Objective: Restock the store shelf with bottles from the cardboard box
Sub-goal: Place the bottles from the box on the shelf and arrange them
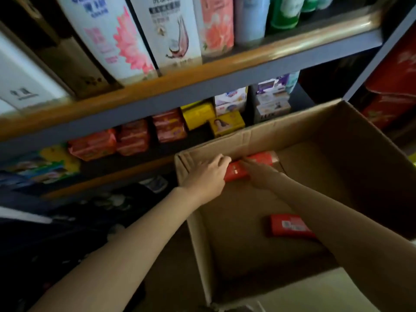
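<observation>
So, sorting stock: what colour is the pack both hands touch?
Red, seen in the head view.

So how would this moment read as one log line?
step: picking from cardboard box | both hands on red pack at far wall | another red pack on box floor

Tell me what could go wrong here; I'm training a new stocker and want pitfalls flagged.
1. Both hands, left and right, meet on one red pack against the cardboard box far wall; a cramped grip there might slip.
2. The second red pack lies partly under the right forearm, so it could be knocked or overlooked.
3. The lower shelf already looks crowded with soap packs, so a lifted pack may topple them.
</observation>
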{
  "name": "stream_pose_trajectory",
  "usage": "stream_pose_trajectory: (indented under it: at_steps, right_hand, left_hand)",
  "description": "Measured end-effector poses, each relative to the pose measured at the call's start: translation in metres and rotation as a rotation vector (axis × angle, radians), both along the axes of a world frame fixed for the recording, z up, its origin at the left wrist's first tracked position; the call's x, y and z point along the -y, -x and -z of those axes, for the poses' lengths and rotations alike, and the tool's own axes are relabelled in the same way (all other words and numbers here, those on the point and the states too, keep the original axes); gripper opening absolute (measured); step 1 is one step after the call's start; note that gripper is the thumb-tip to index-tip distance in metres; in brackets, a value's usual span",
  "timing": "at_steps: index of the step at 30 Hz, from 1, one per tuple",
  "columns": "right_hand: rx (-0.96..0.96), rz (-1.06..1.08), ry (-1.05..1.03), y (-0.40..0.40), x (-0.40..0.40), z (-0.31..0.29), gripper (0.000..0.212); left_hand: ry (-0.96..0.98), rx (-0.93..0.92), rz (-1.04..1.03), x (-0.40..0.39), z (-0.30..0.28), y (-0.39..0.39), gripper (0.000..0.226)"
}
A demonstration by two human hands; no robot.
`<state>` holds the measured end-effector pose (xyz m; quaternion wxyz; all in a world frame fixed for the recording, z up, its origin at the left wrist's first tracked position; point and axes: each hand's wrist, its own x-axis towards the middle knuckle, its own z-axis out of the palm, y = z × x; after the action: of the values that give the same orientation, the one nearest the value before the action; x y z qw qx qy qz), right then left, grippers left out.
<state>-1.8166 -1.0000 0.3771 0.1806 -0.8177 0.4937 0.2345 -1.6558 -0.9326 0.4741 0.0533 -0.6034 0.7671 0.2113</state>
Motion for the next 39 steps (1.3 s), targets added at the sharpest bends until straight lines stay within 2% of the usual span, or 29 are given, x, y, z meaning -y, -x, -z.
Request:
stream_pose_trajectory:
  at_steps: [2,4,6,9,12,14,15,20,23,26,28,30,32,34,36,39]
  right_hand:
    - [-0.043,-0.038,0.079,-0.012,-0.001,0.008,0.052]
    - [-0.16,-0.161,0.142,-0.017,-0.004,0.008,0.039]
    - [-0.249,-0.27,0.138,-0.016,-0.015,0.007,0.036]
    - [-0.257,-0.327,0.111,-0.016,-0.027,-0.021,0.041]
    - [-0.14,-0.314,0.249,-0.022,-0.032,-0.065,0.049]
    - [0.039,-0.312,0.519,-0.029,-0.035,-0.098,0.051]
    - [0.092,-0.326,0.607,-0.032,-0.039,-0.115,0.052]
    - [0.365,-0.391,0.971,-0.062,-0.054,-0.202,0.054]
    - [0.579,-0.387,1.174,-0.085,-0.058,-0.268,0.068]
    - [0.983,-0.319,1.249,-0.121,-0.076,-0.334,0.057]
    - [1.293,-0.27,1.19,-0.159,-0.099,-0.38,0.042]
    - [1.471,-0.219,1.173,-0.202,-0.121,-0.423,0.045]
    - [1.507,-0.17,1.157,-0.245,-0.139,-0.46,0.06]
    - [1.47,-0.099,1.085,-0.283,-0.152,-0.488,0.062]
    - [1.462,-0.057,1.033,-0.317,-0.16,-0.505,0.058]
    - [1.522,-0.066,1.006,-0.357,-0.162,-0.521,0.056]
  left_hand:
    - [-0.001,-0.014,-0.003,-0.005,0.006,-0.002,0.048]
    - [0.04,-0.026,0.008,-0.01,0.009,-0.003,0.046]
    - [0.055,-0.037,0.024,-0.014,0.01,-0.006,0.044]
    - [0.012,-0.074,-0.013,-0.012,0.009,-0.011,0.035]
    - [-0.198,-0.095,-0.104,0.002,-0.004,-0.015,0.04]
    - [-0.356,-0.164,-0.131,0.011,-0.025,-0.02,0.05]
    - [-0.376,-0.245,-0.159,0.014,-0.039,-0.025,0.049]
    - [-0.299,-0.625,-0.207,0.006,-0.129,-0.066,0.03]
    - [-0.236,-0.934,-0.211,-0.016,-0.189,-0.105,0.016]
    - [-0.075,-1.029,-0.169,-0.046,-0.245,-0.145,0.022]
    - [0.127,-1.058,-0.152,-0.064,-0.28,-0.171,0.025]
    - [0.392,-1.045,-0.175,-0.079,-0.314,-0.195,0.032]
    - [0.636,-1.003,-0.208,-0.094,-0.347,-0.217,0.043]
    - [0.8,-0.973,-0.235,-0.106,-0.38,-0.242,0.043]
    - [0.883,-0.9,-0.231,-0.117,-0.405,-0.265,0.044]
    - [0.99,-0.673,-0.341,-0.121,-0.424,-0.302,0.045]
